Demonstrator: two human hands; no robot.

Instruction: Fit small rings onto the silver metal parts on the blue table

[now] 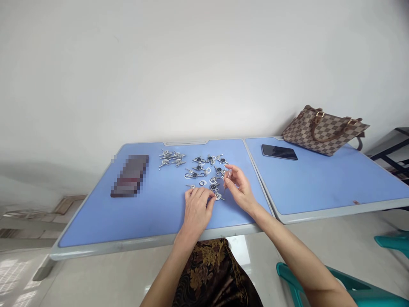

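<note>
Left grip: the left hand [196, 209] arches over the counter, its fingertips [211, 194] drawn close together on a small metal fitting [217, 195]; I cannot tell whether they are pinching it or only touching it.
Right grip: the right hand [240, 189] is raised just above the counter, with thumb and forefinger pinching a slim translucent piece [228, 175] too small to identify.
Between the hands: more metal fittings [213, 186] with black round centres lie close together, and a loose metal ring [202, 183] sits just left of them.
Main scatter: further metal fittings [200, 168] spread just beyond the hands, and a separate cluster of fittings [171, 158] lies farther back and to the left.
Counter: the blue top [96, 217] has a pale grey rim, and a second blue section [319, 183] adjoins it on the right.
Left of the fittings: a dark, pixelated rectangular object [129, 175] lies well apart from them.
Right section: a black smartphone [279, 152] lies flat near a brown checked handbag [324, 131] with tan handles, at the back edge beside the wall.
Below the counter: dark brown floral clothing [211, 273] shows between the arms, and a teal chair [358, 294] stands at lower right on the pale floor [319, 238].
</note>
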